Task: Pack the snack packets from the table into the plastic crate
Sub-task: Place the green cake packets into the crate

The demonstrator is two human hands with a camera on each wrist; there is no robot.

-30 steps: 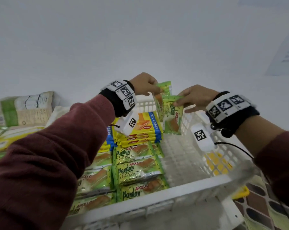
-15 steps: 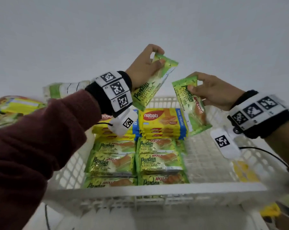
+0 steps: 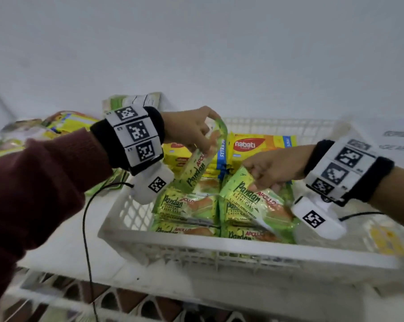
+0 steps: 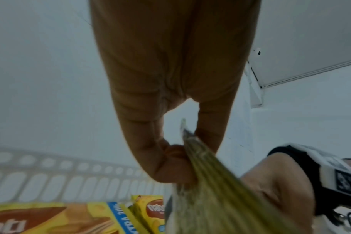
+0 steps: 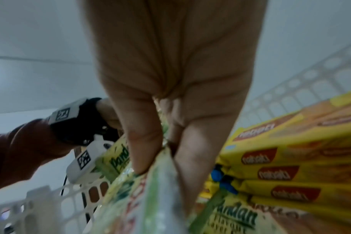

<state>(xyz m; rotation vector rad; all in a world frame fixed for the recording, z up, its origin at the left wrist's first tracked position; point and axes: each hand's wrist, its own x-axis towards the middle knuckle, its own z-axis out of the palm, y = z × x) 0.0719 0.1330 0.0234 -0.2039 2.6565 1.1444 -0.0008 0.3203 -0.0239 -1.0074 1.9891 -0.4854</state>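
A white slotted plastic crate point(image 3: 219, 254) holds rows of green Pandan cake packets point(image 3: 184, 205) in front and stacked yellow Nabati wafer packs point(image 3: 261, 145) behind. My left hand point(image 3: 191, 131) pinches the top edge of a green Pandan packet point(image 3: 196, 168) that hangs tilted above the left row; the pinch also shows in the left wrist view point(image 4: 182, 158). My right hand point(image 3: 273, 168) pinches the end of another Pandan packet point(image 3: 249, 196), which lies low over the right row inside the crate; the right wrist view shows this packet point(image 5: 150, 190) up close.
More snack packets point(image 3: 64, 122) lie on the white table at the back left, with a green and white bag point(image 3: 136, 101) behind my left wrist. The crate's right part shows bare slotted floor point(image 3: 370, 231). A black cable point(image 3: 87, 228) hangs from my left wrist camera.
Both hands have dropped from above the crate's far rim down into the crate. The right packet went from hanging upright to lying nearly flat over the right row.
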